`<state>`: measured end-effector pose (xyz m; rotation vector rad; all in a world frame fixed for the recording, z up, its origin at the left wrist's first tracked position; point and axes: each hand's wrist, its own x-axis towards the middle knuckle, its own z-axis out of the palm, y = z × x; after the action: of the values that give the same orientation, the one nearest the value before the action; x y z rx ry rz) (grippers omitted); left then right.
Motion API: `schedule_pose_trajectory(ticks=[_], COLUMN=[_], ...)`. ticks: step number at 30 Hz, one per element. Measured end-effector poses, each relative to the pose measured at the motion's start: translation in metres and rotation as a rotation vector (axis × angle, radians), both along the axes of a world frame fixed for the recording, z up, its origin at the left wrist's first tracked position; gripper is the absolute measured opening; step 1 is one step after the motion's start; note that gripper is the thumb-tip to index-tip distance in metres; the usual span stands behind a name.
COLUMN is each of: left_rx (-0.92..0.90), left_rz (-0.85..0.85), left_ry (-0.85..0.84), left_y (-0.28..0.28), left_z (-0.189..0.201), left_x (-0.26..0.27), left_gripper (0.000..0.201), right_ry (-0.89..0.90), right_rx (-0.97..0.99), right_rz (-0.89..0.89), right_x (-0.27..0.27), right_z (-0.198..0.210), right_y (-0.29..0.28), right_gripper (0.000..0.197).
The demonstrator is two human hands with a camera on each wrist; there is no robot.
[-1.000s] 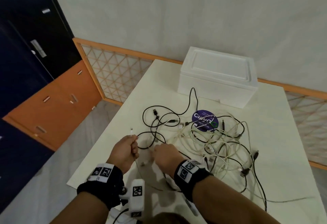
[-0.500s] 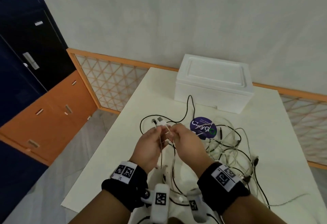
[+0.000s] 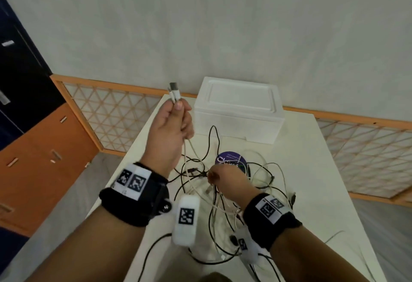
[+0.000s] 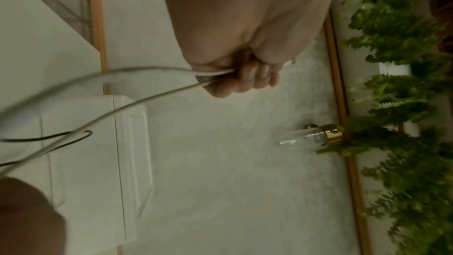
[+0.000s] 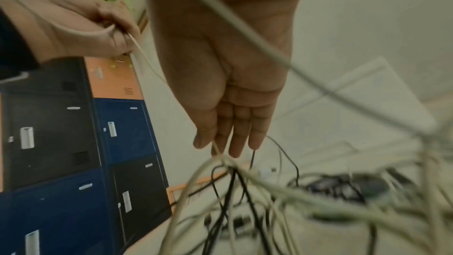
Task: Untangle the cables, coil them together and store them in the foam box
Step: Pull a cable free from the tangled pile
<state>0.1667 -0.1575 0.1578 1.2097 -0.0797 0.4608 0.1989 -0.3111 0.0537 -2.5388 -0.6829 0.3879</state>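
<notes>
Holding two white plugs [image 3: 174, 94] raised in my left hand [image 3: 170, 130], fingers curled round their cords; right hand [image 3: 225, 181], fingers straight, touches tangle [image 3: 223, 192] on table [image 3: 301, 170] near box [image 3: 239, 108].

From my seat, the tangle of cables [image 3: 234, 183] covers the middle of the white table [image 3: 312, 170], with black and white loops lifted under my right hand [image 3: 225, 181] and two white strands running up to my raised left hand [image 3: 171, 130], so any pass between the hands meets wire. The closed foam box [image 3: 239, 108] stands at the far edge, just beyond the pile, and blocks that side. I see bare tabletop to the right of the cables and along the left edge.
</notes>
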Motion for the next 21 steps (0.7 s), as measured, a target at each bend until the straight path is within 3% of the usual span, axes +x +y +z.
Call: schedule_pose_trajectory(ticks=[4,6,9,11,13,15,18,19,21], left_rx=[0.396,0.588,0.793,1.024,1.108,0.948,0.355,0.232,0.237], left_rz=[0.102,0.019,-0.091,-0.109,-0.153,-0.171,-0.232,-0.245,-0.225], left_ry=[0.220,0.298,0.384,0.403,0.401,0.368,0.290,0.257,0.223], left_y=[0.019,0.017,0.009,0.009,0.011,0.010,0.004,0.005,0.012], left_z=[-0.012,-0.021,-0.029,-0.027,-0.018,-0.005,0.024,0.031,0.039], left_x=[0.010,0.008,0.007,0.009,0.008,0.004,-0.003,-0.003,-0.004], left_gripper=[0.017,0.012,0.015,0.016,0.017,0.029,0.035,0.032,0.022], right_ry=[-0.117,-0.147,-0.209,-0.228,-0.200,-0.136,0.025,0.058,0.081], right_rx=[0.273,0.370,0.369,0.394,0.432,0.423,0.159,0.065,0.009], right_rz=[-0.116,-0.149,-0.112,-0.133,-0.145,-0.127,-0.073,-0.056,-0.070], right_x=[0.016,0.016,0.011,0.008,0.006,0.005,0.006,0.005,0.006], right_z=[0.049,0.071,0.079,0.076,0.070,0.058,0.032,0.025,0.019], right_y=[-0.003,-0.003,-0.002,-0.004,-0.005,-0.005,-0.003,-0.005,-0.010], right_gripper=[0.004,0.004,0.007,0.005,0.003,0.006,0.008,0.008,0.009])
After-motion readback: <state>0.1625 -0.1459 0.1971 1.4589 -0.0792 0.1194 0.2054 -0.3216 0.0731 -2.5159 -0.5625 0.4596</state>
